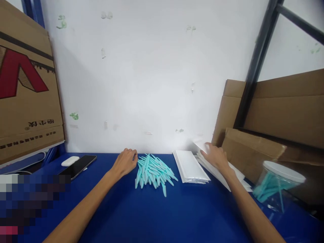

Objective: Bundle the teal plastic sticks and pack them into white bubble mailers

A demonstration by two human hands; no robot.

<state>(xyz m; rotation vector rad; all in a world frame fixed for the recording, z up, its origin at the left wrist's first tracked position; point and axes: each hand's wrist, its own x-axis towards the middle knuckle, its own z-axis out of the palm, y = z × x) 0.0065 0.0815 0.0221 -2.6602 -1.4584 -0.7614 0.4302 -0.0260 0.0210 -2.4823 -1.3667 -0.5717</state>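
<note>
A heap of several thin teal plastic sticks lies on the blue table near the white wall. My left hand rests at the heap's left edge with its fingers curled inward; whether they pinch a stick is hidden. My right hand lies flat, fingers spread, on a slanted stack of white sleeves at the right. A second flat stack of white sleeves sits between the heap and my right hand.
A clear jar with a white lid holds more teal sticks at the right. Cardboard sheets lean behind it by a dark metal post. A phone, a small white case and a cardboard box stand left.
</note>
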